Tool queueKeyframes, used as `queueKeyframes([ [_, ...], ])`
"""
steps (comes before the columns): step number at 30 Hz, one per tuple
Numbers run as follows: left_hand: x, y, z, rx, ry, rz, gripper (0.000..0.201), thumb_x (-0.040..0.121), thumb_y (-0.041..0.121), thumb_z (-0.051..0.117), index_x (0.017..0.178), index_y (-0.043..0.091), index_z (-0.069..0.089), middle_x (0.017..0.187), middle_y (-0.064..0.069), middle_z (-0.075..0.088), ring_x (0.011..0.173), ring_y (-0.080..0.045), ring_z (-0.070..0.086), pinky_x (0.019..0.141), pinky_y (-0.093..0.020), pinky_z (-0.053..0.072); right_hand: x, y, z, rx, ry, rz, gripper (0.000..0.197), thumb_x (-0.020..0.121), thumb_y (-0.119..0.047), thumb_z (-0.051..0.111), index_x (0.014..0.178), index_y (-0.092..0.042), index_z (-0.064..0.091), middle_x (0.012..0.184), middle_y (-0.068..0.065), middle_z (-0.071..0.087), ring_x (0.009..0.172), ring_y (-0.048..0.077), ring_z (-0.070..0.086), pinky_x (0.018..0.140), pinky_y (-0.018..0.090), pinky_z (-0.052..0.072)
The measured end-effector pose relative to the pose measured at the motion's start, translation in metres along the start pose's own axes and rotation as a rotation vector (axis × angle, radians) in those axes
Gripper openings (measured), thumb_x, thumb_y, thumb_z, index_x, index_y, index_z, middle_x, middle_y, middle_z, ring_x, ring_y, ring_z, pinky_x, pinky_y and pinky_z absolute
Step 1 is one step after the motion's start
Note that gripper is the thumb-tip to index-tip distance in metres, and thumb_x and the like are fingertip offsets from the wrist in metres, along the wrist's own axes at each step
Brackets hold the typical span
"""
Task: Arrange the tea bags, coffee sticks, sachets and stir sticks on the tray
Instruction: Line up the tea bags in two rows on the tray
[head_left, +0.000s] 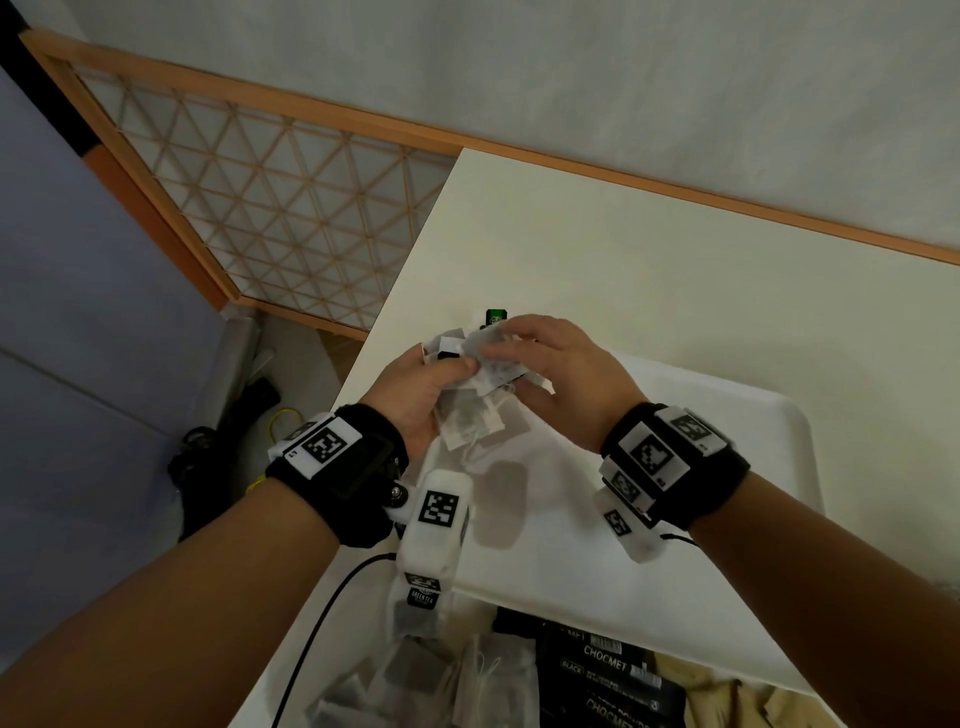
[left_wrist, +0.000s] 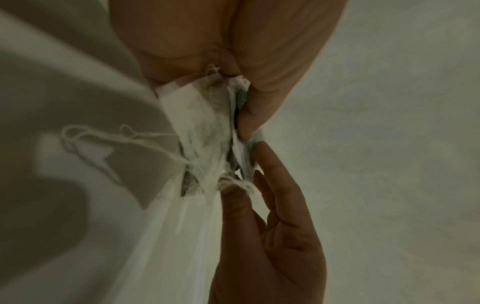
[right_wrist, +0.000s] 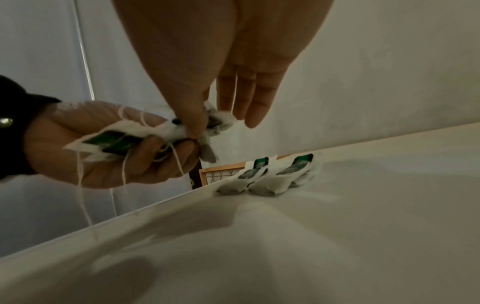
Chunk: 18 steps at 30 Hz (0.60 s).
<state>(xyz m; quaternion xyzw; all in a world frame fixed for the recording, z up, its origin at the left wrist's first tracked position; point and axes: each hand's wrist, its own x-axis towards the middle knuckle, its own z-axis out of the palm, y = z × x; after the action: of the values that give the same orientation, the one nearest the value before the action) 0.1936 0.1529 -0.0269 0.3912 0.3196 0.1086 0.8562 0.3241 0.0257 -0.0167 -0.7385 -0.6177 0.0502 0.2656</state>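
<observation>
Our left hand (head_left: 415, 387) is closed round a bunch of tea bags (head_left: 470, 415) above the tray (head_left: 727, 410); our right hand (head_left: 561, 374) pinches one bag (right_wrist: 221, 121) out of it; two tea bags already placed (right_wrist: 265, 181) lean on the far rim; light, limp, strings tangling, so we judge the paper edge the best hold.

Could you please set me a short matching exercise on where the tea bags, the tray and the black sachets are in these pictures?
Things
1. bunch of tea bags
2. leaning tea bags
3. black sachets
4. tray

Places
A. propped against the tray's far rim
B. gripped in the left hand, with the right hand pinching one
C. on the table under both hands
D. near the bottom edge, off the tray

Pairs: 1-B, 2-A, 3-D, 4-C
</observation>
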Motion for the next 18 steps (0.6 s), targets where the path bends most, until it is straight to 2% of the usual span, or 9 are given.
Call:
queueKeyframes([
  [2,0.000,0.000,-0.001,-0.019,-0.007,0.001,0.042,0.089,-0.004,0.053,0.131,-0.006,0.049,0.105,-0.020,0.063,0.081,-0.024,0.068,0.066,-0.031,0.056,0.002,-0.001,-0.002,-0.007,0.055,-0.023,0.029,0.085,-0.020,0.056,0.111,-0.018,0.070,0.113,0.003,0.067,0.104,0.026,0.061,0.087,0.033,0.051],
  [5,0.000,0.000,-0.004,0.007,-0.001,-0.001,0.041,0.090,-0.003,0.052,0.130,-0.008,0.049,0.103,-0.020,0.064,0.076,-0.022,0.070,0.064,-0.029,0.056,0.003,-0.002,-0.008,0.032,0.098,-0.017,0.027,0.089,-0.023,0.051,0.103,-0.018,0.073,0.098,0.000,0.071,0.092,0.019,0.063,0.082,0.021,0.046],
  [7,0.001,0.000,-0.006,0.014,0.028,-0.003,0.039,0.090,-0.001,0.053,0.130,-0.002,0.052,0.109,-0.020,0.065,0.078,-0.022,0.070,0.064,-0.030,0.056,0.005,-0.006,-0.013,0.118,0.093,0.081,0.023,0.091,-0.019,0.054,0.104,-0.021,0.072,0.095,-0.006,0.070,0.087,0.011,0.062,0.079,0.021,0.047],
  [9,0.004,-0.001,-0.010,0.006,0.079,0.006,0.039,0.090,0.000,0.055,0.129,0.002,0.054,0.114,-0.020,0.065,0.081,-0.024,0.069,0.065,-0.032,0.056,0.007,-0.011,-0.020,0.272,0.084,0.244,0.021,0.090,-0.014,0.060,0.100,-0.027,0.072,0.089,-0.018,0.065,0.079,-0.002,0.060,0.074,0.013,0.046],
  [11,0.006,0.000,-0.014,-0.008,0.144,0.013,0.039,0.088,0.000,0.057,0.127,0.003,0.055,0.113,-0.020,0.067,0.082,-0.026,0.069,0.065,-0.033,0.056,0.010,-0.016,-0.025,0.502,0.022,0.371,0.021,0.088,-0.012,0.063,0.094,-0.031,0.070,0.085,-0.019,0.066,0.072,-0.006,0.059,0.069,0.008,0.045],
  [13,0.007,0.000,-0.016,-0.010,0.184,0.016,0.039,0.087,0.000,0.059,0.125,0.002,0.056,0.114,-0.023,0.066,0.086,-0.030,0.068,0.068,-0.037,0.057,0.014,-0.022,-0.028,0.667,-0.099,0.434,0.019,0.089,-0.011,0.063,0.091,-0.028,0.071,0.086,-0.010,0.070,0.070,-0.003,0.060,0.067,0.016,0.051],
  [16,0.005,0.002,-0.015,0.035,0.143,0.012,0.044,0.081,0.006,0.067,0.124,0.000,0.057,0.116,-0.029,0.062,0.098,-0.041,0.062,0.081,-0.050,0.055,0.018,-0.026,-0.030,0.823,-0.220,0.464,0.022,0.091,-0.006,0.058,0.092,-0.024,0.071,0.082,-0.005,0.070,0.071,0.006,0.063,0.067,0.026,0.054],
  [18,0.002,0.002,-0.014,0.045,0.120,0.029,0.039,0.081,0.004,0.067,0.119,0.001,0.060,0.110,-0.028,0.062,0.092,-0.037,0.064,0.078,-0.046,0.056,0.020,-0.027,-0.031,0.929,-0.255,0.486,0.022,0.091,-0.003,0.056,0.092,-0.020,0.070,0.076,-0.006,0.069,0.067,0.008,0.062,0.067,0.027,0.054],
])
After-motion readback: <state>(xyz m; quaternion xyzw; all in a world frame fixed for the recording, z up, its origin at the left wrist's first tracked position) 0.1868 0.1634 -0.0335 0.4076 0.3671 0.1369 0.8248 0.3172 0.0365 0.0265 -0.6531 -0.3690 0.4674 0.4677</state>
